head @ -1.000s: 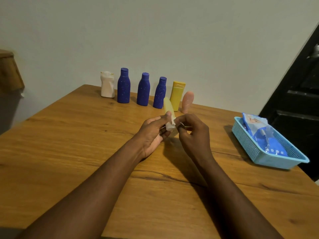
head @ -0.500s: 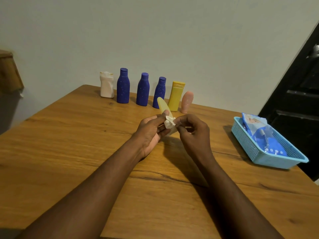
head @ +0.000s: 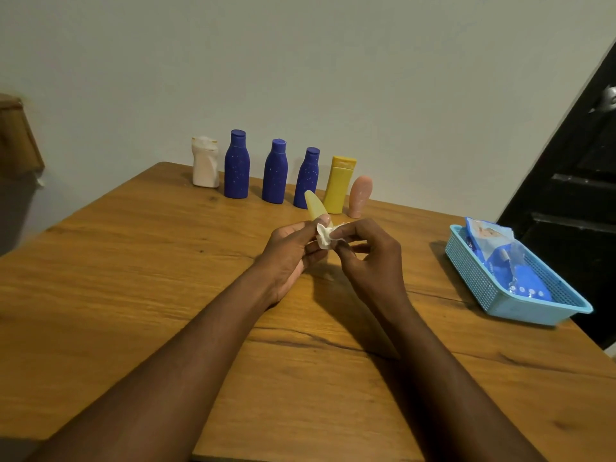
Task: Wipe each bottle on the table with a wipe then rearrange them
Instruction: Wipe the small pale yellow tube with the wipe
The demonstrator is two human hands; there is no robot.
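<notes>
My left hand (head: 293,251) grips a small pale yellow bottle (head: 315,205) above the middle of the wooden table (head: 133,278), its rounded end pointing up and away. My right hand (head: 370,258) pinches a crumpled white wipe (head: 325,236) against the bottle's lower part. Along the far edge stands a row: a white bottle (head: 205,163), three dark blue bottles (head: 237,165) (head: 275,172) (head: 307,176), a yellow bottle (head: 339,185) and a small pink bottle (head: 360,196).
A light blue plastic basket (head: 493,295) sits at the table's right edge with a blue pack of wipes (head: 500,258) inside. A wall runs behind the bottles. A dark door (head: 576,201) stands at the right, a wooden piece (head: 16,141) at the far left.
The pale yellow bottle has tilted and shifted slightly left in my left hand, showing more of its end. The wipe has moved along its lower part. The row of bottles stays put.
</notes>
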